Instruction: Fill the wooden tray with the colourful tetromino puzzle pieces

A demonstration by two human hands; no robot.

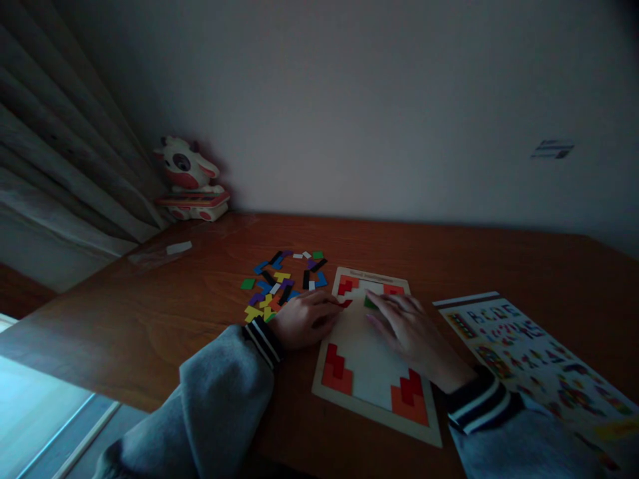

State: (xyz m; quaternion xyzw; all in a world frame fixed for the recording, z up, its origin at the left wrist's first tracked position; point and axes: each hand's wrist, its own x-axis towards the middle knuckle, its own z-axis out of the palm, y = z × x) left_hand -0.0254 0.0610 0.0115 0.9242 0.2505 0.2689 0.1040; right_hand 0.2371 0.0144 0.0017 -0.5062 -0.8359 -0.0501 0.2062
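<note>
A wooden tray puzzle (377, 419) lies on the table, with red and orange pieces fitted in its corners. My left hand (309, 318) reaches over the tray's left edge, its fingertips closed on a small red puzzle piece (345, 303). Over the upper middle of the tray is my right hand (407, 326), fingers bent. A green puzzle piece (369, 303) shows under its index fingertip, partly hidden by the fingers. In the lower corners, a red piece (338, 366) and an orange piece (409, 407) sit against the frame.
Loose puzzle pieces (282, 276) in several colours are scattered left of the tray. A printed pattern sheet (529, 359) lies at the right. At the back left stand a cow toy with a keyboard (192, 179) and a clear plastic bag (160, 256) on the wooden table (200, 299).
</note>
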